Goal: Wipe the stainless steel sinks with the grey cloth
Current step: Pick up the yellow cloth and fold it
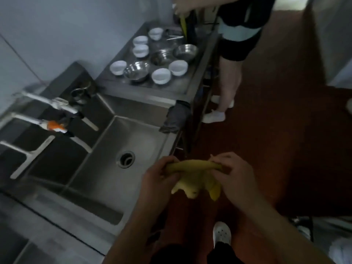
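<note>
**Grey cloth out of hand, yellow cloth in both**

Head view. Both hands busy over the sink's front rim, wringing or bunching a crumpled yellow cloth [196, 180]: left hand [160, 178] with fingers curled round the cloth's left end, right hand [234, 174] pinching its right end, thumb and fingers closed on the rolled top edge. Cloth's roll stretched left to right between the two grips, loose folds hanging below.

Task's own thing elsewhere: a dark grey cloth [176, 117] draped over the front right corner of the stainless steel sink basin [106, 185], where the basin meets the raised steel drainboard [182, 84]. Up and away from both hands, well apart from the fingers, hanging with its long axis down the front edge. Roughly in line above the left hand, so neither hand clearly nearer; the right perhaps better placed to reach forward. Likely need first: one hand freed from the yellow cloth.

Basin bare apart from the round drain [125, 159] near its middle. Taps [55, 115] along the back edge. A second basin to the left, partly dark.

On the drainboard, white ceramic bowls [178, 68] and steel bowls [136, 71], close together. Red-brown floor [276, 140] to the right. A second person [230, 54] standing at the drainboard's far end; some care needed when reaching that way. Picture dim and blurred.
</note>
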